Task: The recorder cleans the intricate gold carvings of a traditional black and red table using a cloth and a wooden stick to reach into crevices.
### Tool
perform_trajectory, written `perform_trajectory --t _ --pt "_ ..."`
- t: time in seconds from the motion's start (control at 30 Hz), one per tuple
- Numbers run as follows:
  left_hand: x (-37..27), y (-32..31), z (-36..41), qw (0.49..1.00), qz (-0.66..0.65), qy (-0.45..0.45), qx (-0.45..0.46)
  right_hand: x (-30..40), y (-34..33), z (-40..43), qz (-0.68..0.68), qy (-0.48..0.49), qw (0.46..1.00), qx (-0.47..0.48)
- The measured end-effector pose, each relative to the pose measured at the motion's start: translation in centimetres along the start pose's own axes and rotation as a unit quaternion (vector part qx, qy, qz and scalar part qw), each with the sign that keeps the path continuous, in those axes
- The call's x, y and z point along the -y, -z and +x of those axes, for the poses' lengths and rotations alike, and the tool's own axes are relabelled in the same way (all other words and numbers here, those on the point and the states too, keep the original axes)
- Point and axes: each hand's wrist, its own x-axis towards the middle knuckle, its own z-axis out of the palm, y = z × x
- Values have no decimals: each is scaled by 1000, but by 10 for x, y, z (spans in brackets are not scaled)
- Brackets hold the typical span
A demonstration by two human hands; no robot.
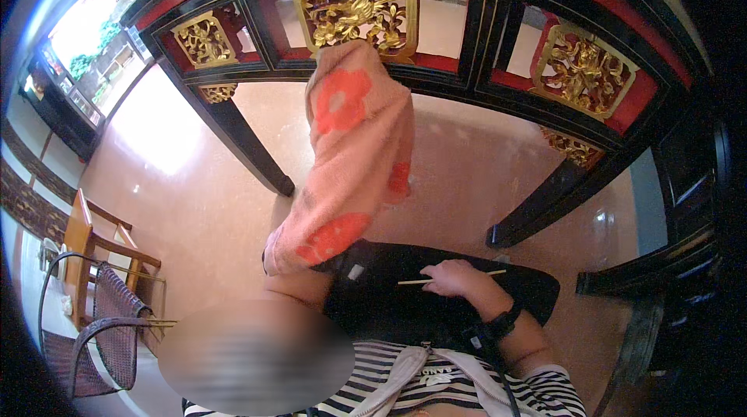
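A peach towel (356, 143) with red flower shapes is draped over my left hand and much of the forearm. Bare skin of my left arm (297, 288) shows below its lower end. The towel's top end reaches the lower edge of a gilded openwork carving (359, 14) of a bird and leaves, set in a black and red wooden frame; whether it touches cannot be told. Beneath the cloth my left fingers are hidden. Over my dark-clothed lap, my right hand (455, 278) holds a thin pale stick (411, 283) crosswise, which sticks out on both sides.
Smaller gilded carvings fill the left panel (204, 40) and right panel (583, 70). Black table legs (248, 140) stand on the smooth floor (443, 183). To the left are a woven armchair (117, 312) and a wooden chair (111, 242). Dark furniture (688, 183) stands at right.
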Motion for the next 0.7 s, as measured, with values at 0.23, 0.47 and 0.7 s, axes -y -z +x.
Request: perform_trajectory --t 0.23,0.47,0.7 --pt "-51 30 13 993 95 -68 2 -4 1 -2 1 -7 1000 -9" --pt "3 -7 -14 964 -181 153 -122 -1 -5 1 -7 -2 999 -37" --pt "-33 26 55 947 295 -30 -121 -3 -7 7 -8 27 999 -28"
